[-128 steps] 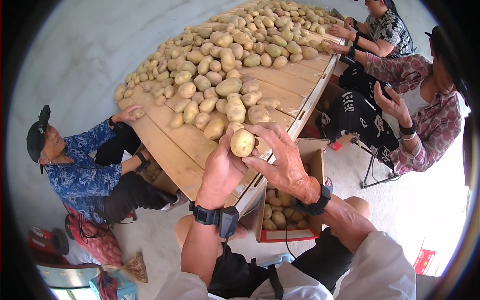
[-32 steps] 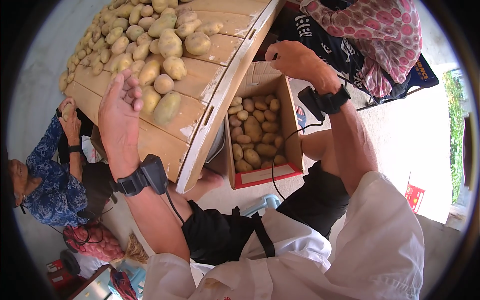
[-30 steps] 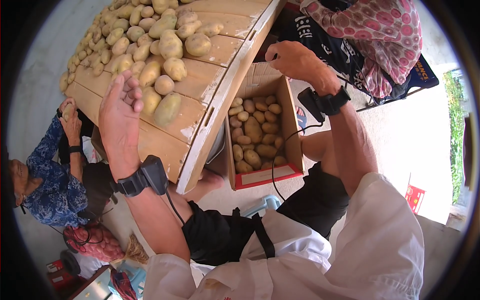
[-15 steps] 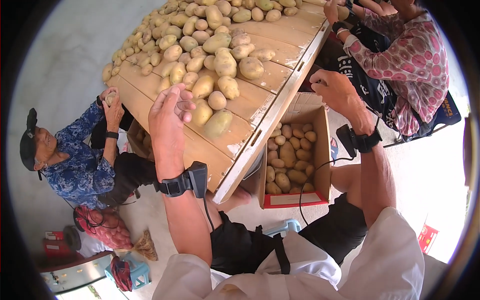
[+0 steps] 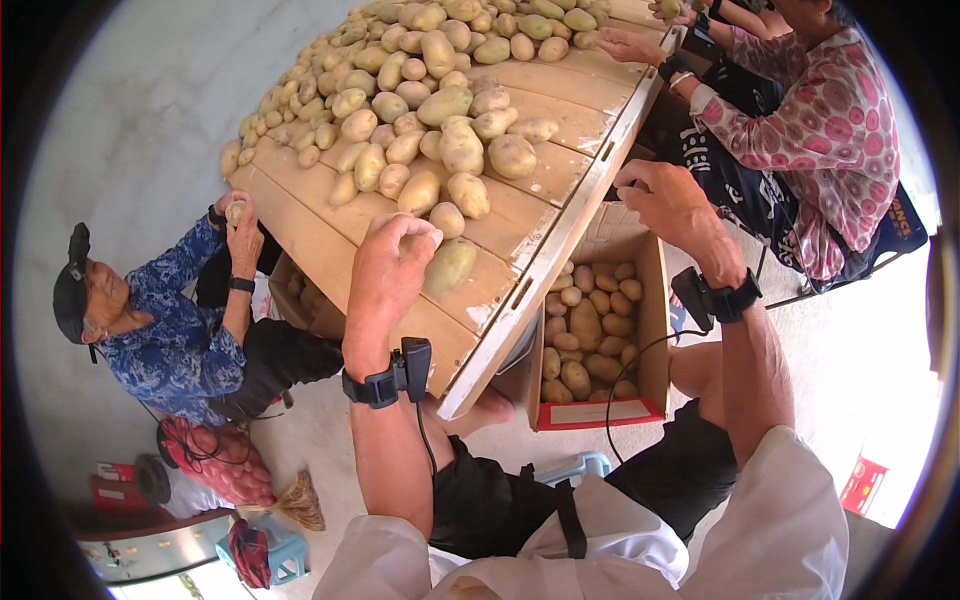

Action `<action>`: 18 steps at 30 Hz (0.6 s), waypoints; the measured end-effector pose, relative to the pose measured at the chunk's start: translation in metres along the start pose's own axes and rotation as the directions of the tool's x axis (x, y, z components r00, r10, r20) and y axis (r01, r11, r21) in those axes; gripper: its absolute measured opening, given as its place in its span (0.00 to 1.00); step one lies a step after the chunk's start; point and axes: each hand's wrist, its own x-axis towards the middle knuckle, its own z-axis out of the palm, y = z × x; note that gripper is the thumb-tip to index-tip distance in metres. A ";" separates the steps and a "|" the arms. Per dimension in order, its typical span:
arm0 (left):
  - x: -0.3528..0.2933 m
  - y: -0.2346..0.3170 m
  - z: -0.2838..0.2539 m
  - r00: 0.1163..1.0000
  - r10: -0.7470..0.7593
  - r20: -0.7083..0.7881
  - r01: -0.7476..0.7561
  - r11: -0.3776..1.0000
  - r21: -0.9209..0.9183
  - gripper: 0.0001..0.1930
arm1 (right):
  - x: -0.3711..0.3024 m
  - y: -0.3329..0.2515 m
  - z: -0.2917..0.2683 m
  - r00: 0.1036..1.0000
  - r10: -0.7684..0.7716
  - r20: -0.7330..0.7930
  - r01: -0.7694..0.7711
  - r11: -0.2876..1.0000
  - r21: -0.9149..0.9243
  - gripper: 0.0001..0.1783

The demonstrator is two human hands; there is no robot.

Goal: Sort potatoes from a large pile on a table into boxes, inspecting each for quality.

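My left hand (image 5: 385, 275) reaches over the near corner of the wooden table (image 5: 405, 330), its fingers curled round a potato that the hand almost wholly hides. A greenish potato (image 5: 452, 267) and a small round potato (image 5: 447, 220) lie just right of it. My right hand (image 5: 672, 205) hangs in the air beside the table's right edge, above the far end of a cardboard box (image 5: 655, 340). Its fingers are bent toward the thumb; whether anything is in them is hidden. Inside the box lie several potatoes (image 5: 588, 324).
A large heap of potatoes (image 5: 410, 80) covers the far tabletop. A co-worker (image 5: 165, 330) at the left holds a potato; another co-worker in a pink patterned top (image 5: 825, 130) sits at the right. A cable (image 5: 640, 355) runs from my right wrist. A red mesh sack (image 5: 215, 460) stands lower left.
My left hand has moved right and nearer, its spread fingers closing on a potato. My right hand has dropped slightly. The right co-worker's hand now reaches onto the tabletop. The whole view has shifted slightly.
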 end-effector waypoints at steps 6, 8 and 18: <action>-0.010 -0.004 0.003 0.987 0.148 0.067 -0.159 0.963 0.218 0.19 | -0.001 -0.004 -0.002 1.000 -0.001 0.017 0.001 1.000 -0.024 0.15; -0.011 -0.003 0.002 0.987 0.121 0.104 -0.141 0.965 0.220 0.25 | -0.001 -0.004 -0.003 1.000 -0.011 0.027 0.012 0.999 -0.034 0.15; -0.016 0.008 0.008 0.963 0.080 0.258 -0.186 0.889 0.418 0.34 | 0.001 -0.003 0.002 0.999 -0.034 0.037 0.035 0.998 -0.044 0.16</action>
